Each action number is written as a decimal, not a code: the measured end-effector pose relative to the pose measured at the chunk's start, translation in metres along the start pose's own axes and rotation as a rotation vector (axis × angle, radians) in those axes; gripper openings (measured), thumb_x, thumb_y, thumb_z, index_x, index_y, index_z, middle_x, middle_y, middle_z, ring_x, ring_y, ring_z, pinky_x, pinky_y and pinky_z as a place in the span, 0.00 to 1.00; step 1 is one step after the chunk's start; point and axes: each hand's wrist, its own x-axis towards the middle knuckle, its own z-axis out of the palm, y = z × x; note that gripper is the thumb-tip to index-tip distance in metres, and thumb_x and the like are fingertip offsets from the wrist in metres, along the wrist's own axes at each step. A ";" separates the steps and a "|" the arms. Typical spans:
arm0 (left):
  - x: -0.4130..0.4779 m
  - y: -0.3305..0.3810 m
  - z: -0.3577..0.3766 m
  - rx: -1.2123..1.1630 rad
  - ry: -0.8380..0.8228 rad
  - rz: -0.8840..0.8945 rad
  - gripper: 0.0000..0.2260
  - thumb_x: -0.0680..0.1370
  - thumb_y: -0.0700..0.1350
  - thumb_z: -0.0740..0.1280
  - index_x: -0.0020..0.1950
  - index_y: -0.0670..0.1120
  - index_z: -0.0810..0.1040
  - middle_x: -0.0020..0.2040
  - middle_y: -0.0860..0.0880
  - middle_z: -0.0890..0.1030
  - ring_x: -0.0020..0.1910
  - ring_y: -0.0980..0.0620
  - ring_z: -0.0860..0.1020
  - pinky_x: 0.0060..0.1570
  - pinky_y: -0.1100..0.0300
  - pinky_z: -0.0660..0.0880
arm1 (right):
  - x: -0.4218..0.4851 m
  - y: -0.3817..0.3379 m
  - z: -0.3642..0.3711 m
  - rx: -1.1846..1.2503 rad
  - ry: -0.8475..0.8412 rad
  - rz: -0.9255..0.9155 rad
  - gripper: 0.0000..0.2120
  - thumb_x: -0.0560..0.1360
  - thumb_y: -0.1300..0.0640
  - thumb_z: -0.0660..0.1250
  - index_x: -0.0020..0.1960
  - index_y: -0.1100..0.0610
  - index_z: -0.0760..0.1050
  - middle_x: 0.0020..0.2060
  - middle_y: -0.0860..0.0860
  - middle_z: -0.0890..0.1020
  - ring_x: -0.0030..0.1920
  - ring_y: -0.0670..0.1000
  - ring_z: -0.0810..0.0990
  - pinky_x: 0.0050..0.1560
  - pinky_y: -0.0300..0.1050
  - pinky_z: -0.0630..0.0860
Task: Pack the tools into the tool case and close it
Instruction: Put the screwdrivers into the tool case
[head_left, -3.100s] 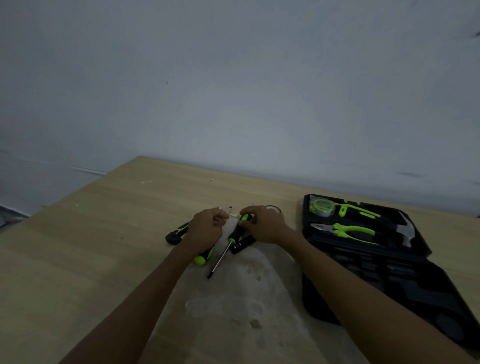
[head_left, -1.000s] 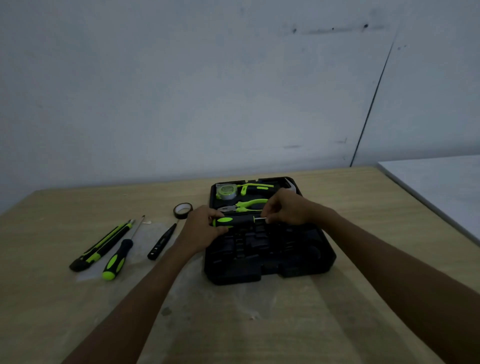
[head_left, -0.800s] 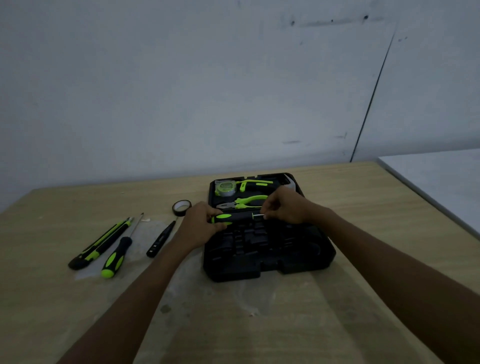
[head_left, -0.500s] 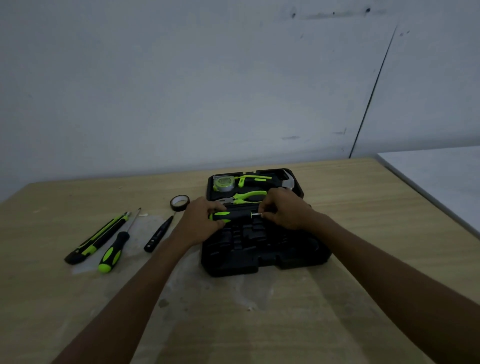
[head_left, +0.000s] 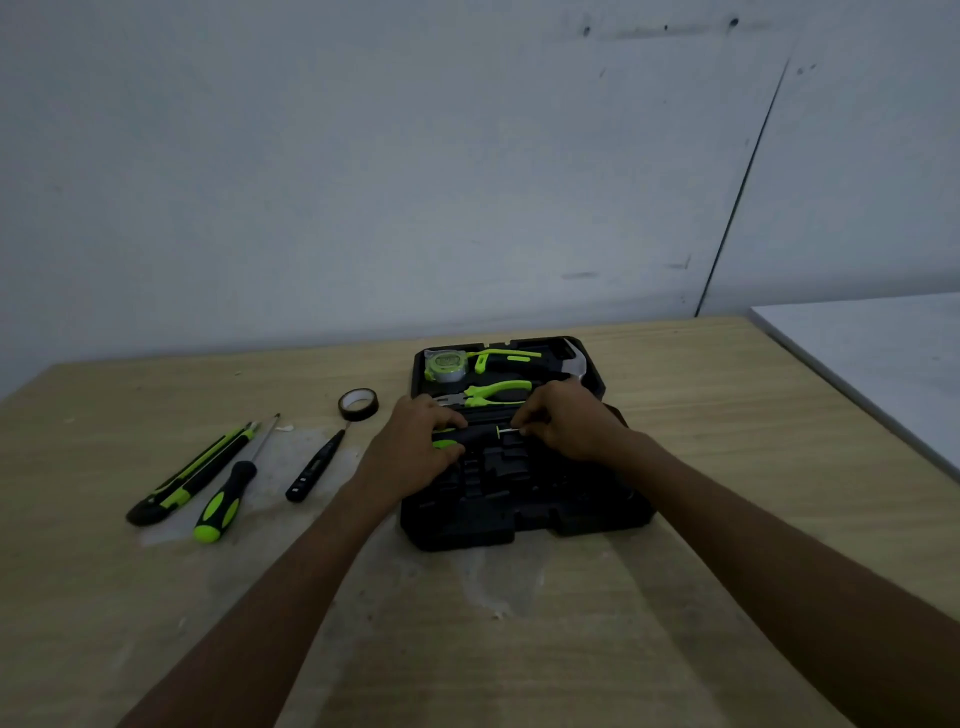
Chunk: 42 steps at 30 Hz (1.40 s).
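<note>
An open black tool case (head_left: 524, 525) lies on the wooden table (head_left: 675, 597). Its far half holds a tape measure (head_left: 445, 365), a hammer (head_left: 519, 360) and green-handled pliers (head_left: 485, 393). Over the near half I hold a black and green screwdriver (head_left: 470, 435) crosswise. My left hand (head_left: 415, 441) grips its handle and my right hand (head_left: 569, 418) pinches its metal shaft. To the left on the table lie a utility knife (head_left: 189, 475), a second screwdriver (head_left: 228, 493), a thin black tester pen (head_left: 314, 467) and a roll of black tape (head_left: 358, 404).
A grey wall rises right behind the table's far edge. A white surface (head_left: 883, 364) stands at the right, beyond the table's corner. A pale stain (head_left: 493, 582) marks the wood in front of the case.
Both hands carried the screwdriver from the tool pile to the case. In the last second they lowered it slightly toward the near half.
</note>
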 end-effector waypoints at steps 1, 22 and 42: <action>0.000 0.000 0.001 0.005 0.000 0.004 0.14 0.73 0.47 0.70 0.58 0.48 0.79 0.46 0.51 0.68 0.55 0.47 0.69 0.52 0.54 0.69 | -0.001 -0.001 -0.001 -0.006 -0.006 -0.001 0.09 0.73 0.63 0.68 0.51 0.59 0.83 0.50 0.54 0.86 0.50 0.53 0.83 0.58 0.52 0.78; 0.002 0.004 0.006 0.035 0.029 -0.008 0.13 0.74 0.45 0.68 0.58 0.45 0.80 0.54 0.44 0.76 0.57 0.44 0.72 0.55 0.51 0.71 | -0.003 -0.010 -0.012 -0.230 -0.056 0.135 0.09 0.72 0.60 0.67 0.48 0.53 0.84 0.47 0.55 0.85 0.50 0.59 0.81 0.52 0.52 0.80; 0.003 0.002 0.017 0.072 0.087 0.045 0.15 0.75 0.44 0.66 0.60 0.42 0.78 0.44 0.49 0.68 0.54 0.45 0.69 0.46 0.61 0.60 | 0.005 -0.012 -0.014 -0.230 -0.101 0.142 0.07 0.71 0.59 0.69 0.46 0.52 0.84 0.47 0.55 0.85 0.49 0.58 0.81 0.50 0.53 0.80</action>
